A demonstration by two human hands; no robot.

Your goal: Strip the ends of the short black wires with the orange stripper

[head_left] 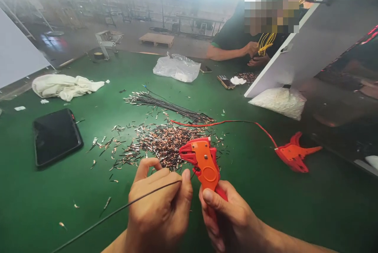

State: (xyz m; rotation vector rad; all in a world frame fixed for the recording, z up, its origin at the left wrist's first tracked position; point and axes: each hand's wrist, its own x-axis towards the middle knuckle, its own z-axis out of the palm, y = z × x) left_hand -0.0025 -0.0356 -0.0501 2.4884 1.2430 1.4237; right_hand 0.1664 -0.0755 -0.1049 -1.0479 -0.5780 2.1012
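In the head view, the left hand [161, 202] pinches a thin black wire [118, 209] between thumb and fingers. The right hand [230, 213] wraps around the handles of a red and orange wire stripper [206, 162]. The wire runs over the left hand, and its near end is close beside the stripper; I can't tell if they touch.

The wire looks light and bendy, a bit springy, so a pinch near its end should keep it steady. The stripper looks stiff and not too heavy, best held by its handles.

The table [97, 190] is green and flat. On it lie a messy pile of wire bits [165, 143], a bunch of black wires [171, 105], a black phone [57, 137] and another stripper [295, 154]. Across the table, a co-worker [233, 44] holds yellow wires [265, 44]. Behind, a wooden pallet [156, 39] sits on the floor.
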